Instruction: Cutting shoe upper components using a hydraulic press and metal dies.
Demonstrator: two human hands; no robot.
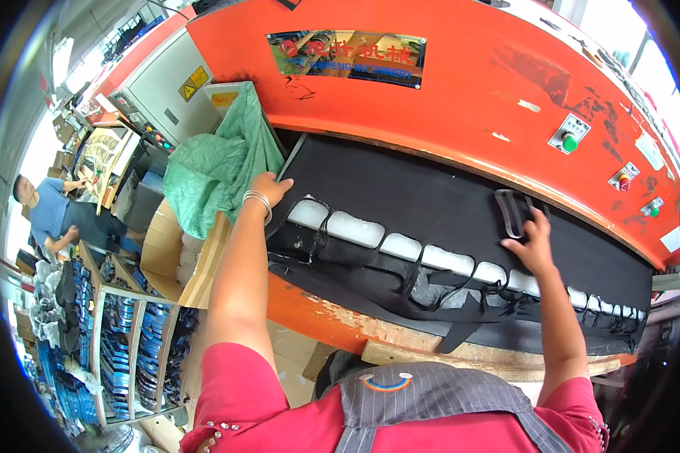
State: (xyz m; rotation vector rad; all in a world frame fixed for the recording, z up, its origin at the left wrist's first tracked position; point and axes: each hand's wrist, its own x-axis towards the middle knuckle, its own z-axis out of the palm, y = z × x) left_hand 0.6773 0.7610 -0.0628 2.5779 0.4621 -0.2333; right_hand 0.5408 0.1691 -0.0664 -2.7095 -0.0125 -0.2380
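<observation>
A black sheet of material (pixel 385 181) lies across the bed of an orange machine. Along its near side runs a row of cut-out openings, pale through the holes, with thin black strips (pixel 412 283) hanging loose between them. On the sheet at the right stands a narrow, loop-shaped cutting die (pixel 508 214). My right hand (pixel 533 245) grips it, thumb at its near end and fingers along its right side. My left hand (pixel 270 190) rests at the sheet's left end, fingers extended and nothing visible in them.
The orange press body (pixel 461 113) rises behind the sheet, with a green button (pixel 569 142) and red button (pixel 624 183). Left stand a cardboard box (pixel 162 249), a green woven sack (pixel 219 166) and a rack of blue-edged dies (pixel 117 347). Another person (pixel 68 211) stands farther left.
</observation>
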